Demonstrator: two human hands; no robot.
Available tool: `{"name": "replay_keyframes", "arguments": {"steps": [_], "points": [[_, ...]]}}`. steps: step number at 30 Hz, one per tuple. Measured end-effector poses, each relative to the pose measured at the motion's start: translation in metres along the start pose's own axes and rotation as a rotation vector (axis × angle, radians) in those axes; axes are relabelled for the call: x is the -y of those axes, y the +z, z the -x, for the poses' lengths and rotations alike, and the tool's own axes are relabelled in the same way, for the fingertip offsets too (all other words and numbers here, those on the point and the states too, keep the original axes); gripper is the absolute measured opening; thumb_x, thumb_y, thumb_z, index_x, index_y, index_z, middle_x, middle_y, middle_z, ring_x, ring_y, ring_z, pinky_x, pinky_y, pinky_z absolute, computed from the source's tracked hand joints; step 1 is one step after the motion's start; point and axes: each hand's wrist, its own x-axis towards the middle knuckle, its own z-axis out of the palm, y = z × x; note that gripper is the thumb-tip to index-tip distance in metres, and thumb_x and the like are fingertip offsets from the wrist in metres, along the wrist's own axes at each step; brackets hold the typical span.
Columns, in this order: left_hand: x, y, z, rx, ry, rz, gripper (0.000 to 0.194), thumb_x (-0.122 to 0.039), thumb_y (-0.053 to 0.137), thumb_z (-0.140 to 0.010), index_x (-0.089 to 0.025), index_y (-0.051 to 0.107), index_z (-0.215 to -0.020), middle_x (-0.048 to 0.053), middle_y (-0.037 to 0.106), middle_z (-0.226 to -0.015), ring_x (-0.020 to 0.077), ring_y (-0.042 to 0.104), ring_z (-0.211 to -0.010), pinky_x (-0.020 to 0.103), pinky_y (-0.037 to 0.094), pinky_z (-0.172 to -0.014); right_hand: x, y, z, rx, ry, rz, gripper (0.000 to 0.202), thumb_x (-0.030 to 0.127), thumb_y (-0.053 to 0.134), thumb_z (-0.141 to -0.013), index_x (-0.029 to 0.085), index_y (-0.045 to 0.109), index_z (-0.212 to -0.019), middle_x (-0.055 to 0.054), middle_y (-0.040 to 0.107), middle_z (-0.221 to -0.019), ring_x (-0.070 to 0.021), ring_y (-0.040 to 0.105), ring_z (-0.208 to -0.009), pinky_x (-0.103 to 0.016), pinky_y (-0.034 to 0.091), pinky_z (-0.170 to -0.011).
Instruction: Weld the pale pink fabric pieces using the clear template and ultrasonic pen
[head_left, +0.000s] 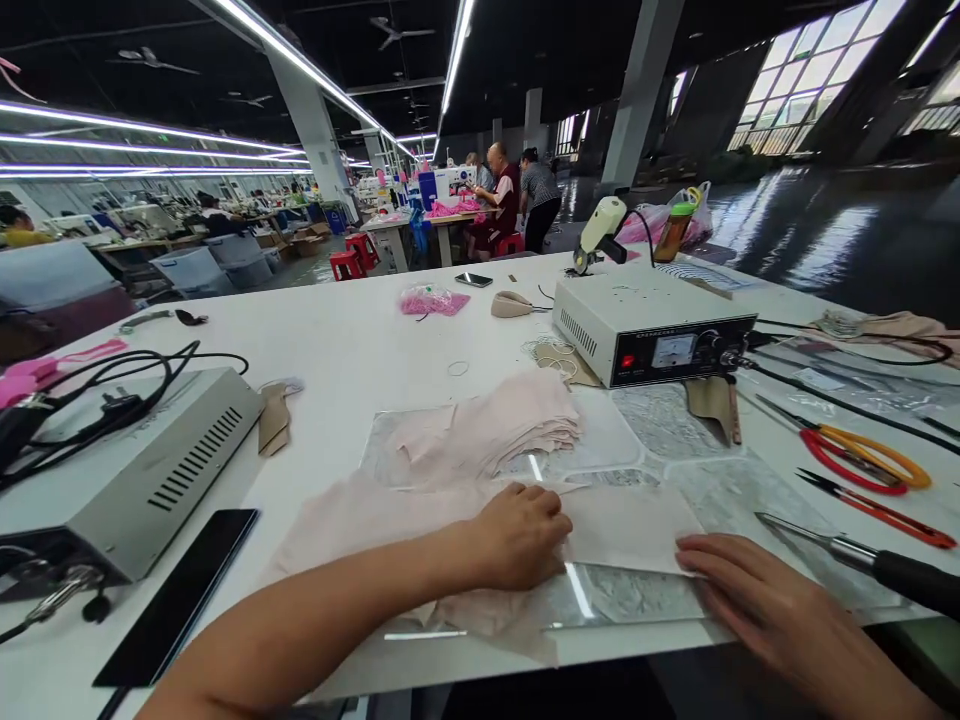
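A flat strip of thin, pale pink cloth (630,525) lies on the near half of a clear, glossy mat (795,500), between the left hand (521,540) and the right hand (757,590), its left end by the left hand and its right edge touching the fingertips of the right. The left forearm slants in across the mat's near left corner, and that hand rests knuckles up with the fingers curled in over the cloth; whether they pinch it or only press, I cannot tell. The right hand reaches in over the mat's near right part, back upward, fingers nearly straight and close together on the strip's edge; its thumb is out of sight, so a grip there cannot be told either. A loose, layered pile of pale pink cloth pieces (517,415) sits on the mat's far left part. Wider pale pink cloth (337,520) spreads past the mat's left side, partly covered by the left forearm. A black-handled tool with a metal tip (855,550) points over the mat's right end, its handle cut off by the picture's edge
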Motion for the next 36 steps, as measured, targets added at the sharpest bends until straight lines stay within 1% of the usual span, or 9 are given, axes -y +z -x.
{"name": "replay_keyframes", "arguments": {"steps": [4,10,13,17,19,21,25,29,36], "points": [[-0.003,-0.001,-0.019,0.052,-0.022,-0.083,0.017,-0.008,0.041,-0.083,-0.013,0.055,-0.091,0.011,0.061,-0.097,0.0214,0.057,-0.087,0.035,0.046,-0.079,-0.007,-0.007,-0.004,-0.006,0.170,-0.171,0.022,0.033,0.050,-0.085,0.025,0.069,-0.093,-0.004,0.072,-0.093,-0.0199,0.069,-0.084,-0.027,0.056,-0.071],[0.009,-0.057,-0.024,0.055,-0.324,0.604,0.016,-0.021,0.041,-0.084,-0.017,0.055,-0.091,-0.001,0.055,-0.070,0.0103,0.046,-0.061,0.021,0.036,-0.055,-0.020,-0.046,-0.045,0.217,0.578,-0.544,0.036,0.049,0.044,-0.085,0.022,0.066,-0.094,-0.005,0.069,-0.083,-0.0204,0.064,-0.074,-0.028,0.052,-0.062],[0.020,-0.067,-0.031,0.169,-0.404,0.601,0.019,-0.022,0.042,-0.082,-0.017,0.059,-0.089,-0.002,0.052,-0.066,0.0101,0.043,-0.057,0.021,0.033,-0.051,-0.030,-0.041,-0.064,0.257,0.694,-0.636,0.034,0.044,0.044,-0.082,0.020,0.064,-0.096,-0.007,0.068,-0.082,-0.0201,0.062,-0.067,-0.030,0.051,-0.060],[0.023,-0.054,-0.040,0.186,-0.423,0.206,0.020,-0.017,0.046,-0.080,-0.017,0.064,-0.087,0.004,0.062,-0.082,0.0156,0.055,-0.071,0.025,0.039,-0.062,-0.039,-0.023,-0.063,0.012,0.745,-0.382,0.040,0.036,0.052,-0.071,0.020,0.061,-0.107,-0.012,0.066,-0.108,-0.0235,0.065,-0.082,-0.037,0.052,-0.076],[0.016,-0.044,-0.046,0.130,-0.340,0.157,0.021,-0.018,0.047,-0.083,-0.018,0.066,-0.092,0.005,0.063,-0.092,0.0173,0.058,-0.079,0.026,0.041,-0.069,-0.036,-0.018,-0.051,-0.088,0.750,-0.329,0.045,0.040,0.051,-0.072,0.020,0.059,-0.112,-0.012,0.064,-0.113,-0.0238,0.065,-0.088,-0.037,0.052,-0.079],[0.006,-0.036,-0.056,0.091,-0.232,0.215,0.021,-0.019,0.048,-0.084,-0.019,0.067,-0.094,0.005,0.063,-0.095,0.0164,0.059,-0.082,0.026,0.043,-0.072,-0.029,-0.017,-0.036,-0.119,0.780,-0.333,0.042,0.045,0.049,-0.075,0.021,0.061,-0.108,-0.010,0.066,-0.105,-0.0233,0.065,-0.086,-0.035,0.053,-0.075],[-0.015,-0.022,-0.093,0.060,-0.103,0.347,0.018,-0.022,0.053,-0.085,-0.018,0.067,-0.096,0.005,0.063,-0.093,0.0141,0.059,-0.079,0.024,0.045,-0.073,-0.017,-0.017,-0.012,-0.028,0.829,-0.393,0.033,0.049,0.050,-0.075,0.024,0.068,-0.085,-0.005,0.070,-0.081,-0.0220,0.065,-0.072,-0.031,0.051,-0.063],[-0.030,-0.010,-0.131,0.065,-0.166,0.411,0.021,-0.032,0.060,-0.080,-0.018,0.066,-0.094,0.004,0.062,-0.090,0.0146,0.057,-0.075,0.025,0.045,-0.070,-0.011,-0.020,-0.010,0.036,0.832,-0.433,0.034,0.049,0.047,-0.079,0.024,0.069,-0.081,-0.003,0.070,-0.072,-0.0186,0.062,-0.061,-0.029,0.048,-0.057],[-0.043,-0.001,-0.145,0.076,-0.249,0.426,0.011,-0.020,0.053,-0.079,-0.017,0.064,-0.080,0.003,0.063,-0.089,0.0154,0.057,-0.079,0.025,0.042,-0.070,-0.009,-0.022,-0.021,0.123,0.874,-0.543,0.034,0.047,0.043,-0.079,0.022,0.065,-0.073,0.001,0.058,-0.047,-0.0146,0.053,-0.045,-0.025,0.038,-0.045]]}}
